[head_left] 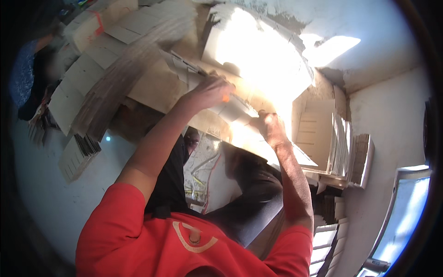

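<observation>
My left hand (211,93) is closed over the wooden work table, near its middle. A thin, dark, stick-like thing (188,63) reaches out beyond its knuckles, and a small orange bit (225,98) shows beside its fingers. Blur hides exactly what these fingers grip. Farther right and nearer to me, my right hand (271,128) has its fingers bent at the edge of a pale cardboard piece (234,112). This piece lies flat between the two hands. Strong sunlight washes out the surface around the right hand.
Long fanned stacks of grey cardboard sheets (108,76) cover the table's left side. A large sunlit sheet stack (251,46) lies at the back. Upright cardboard pieces (318,138) stand at the right, by the wall. Another person (27,78) is at the far left.
</observation>
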A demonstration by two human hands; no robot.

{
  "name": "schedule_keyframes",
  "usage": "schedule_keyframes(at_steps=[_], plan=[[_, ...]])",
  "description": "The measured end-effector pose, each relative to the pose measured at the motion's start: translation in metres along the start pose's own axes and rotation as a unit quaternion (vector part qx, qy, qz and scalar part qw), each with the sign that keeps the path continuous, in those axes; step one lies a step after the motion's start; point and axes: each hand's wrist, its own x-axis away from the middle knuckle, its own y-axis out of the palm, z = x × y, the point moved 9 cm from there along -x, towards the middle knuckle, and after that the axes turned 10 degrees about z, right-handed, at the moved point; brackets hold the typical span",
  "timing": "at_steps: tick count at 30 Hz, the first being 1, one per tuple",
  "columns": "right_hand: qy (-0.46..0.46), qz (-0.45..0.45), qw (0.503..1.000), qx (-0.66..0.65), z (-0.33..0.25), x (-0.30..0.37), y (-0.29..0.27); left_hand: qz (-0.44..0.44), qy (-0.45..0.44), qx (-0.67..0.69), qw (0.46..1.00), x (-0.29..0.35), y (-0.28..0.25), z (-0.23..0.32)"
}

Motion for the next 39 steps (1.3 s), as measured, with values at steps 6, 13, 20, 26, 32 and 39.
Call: schedule_keyframes(at_steps=[6, 13, 20, 26, 32, 39], plan=[[-0.181, 0.302, 0.89, 0.29, -0.063, 0.039, -0.097, 0.215, 0.24, -0.158, 0.933, 0.071, -0.097, 0.085], [-0.085, 0.375, 0.859, 0.339, 0.005, 0.111, -0.156, 0.412, 0.068, -0.431, 0.8, 0.143, -0.182, -0.013], [0.082, 0.318, 0.849, 0.415, 0.146, 0.175, -0.127, 0.256, -0.206, -0.475, 0.816, 0.181, -0.168, -0.217], [0.159, 0.313, 0.871, 0.344, 0.213, 0.211, -0.128, 0.249, -0.104, -0.434, 0.86, 0.155, -0.148, -0.202], [0.315, 0.251, 0.838, 0.368, 0.247, 0.186, -0.119, 0.151, -0.173, -0.334, 0.914, 0.173, -0.17, -0.257], [0.359, 0.212, 0.842, 0.343, 0.27, 0.18, -0.119, 0.17, -0.281, -0.283, 0.901, 0.161, -0.194, -0.255]])
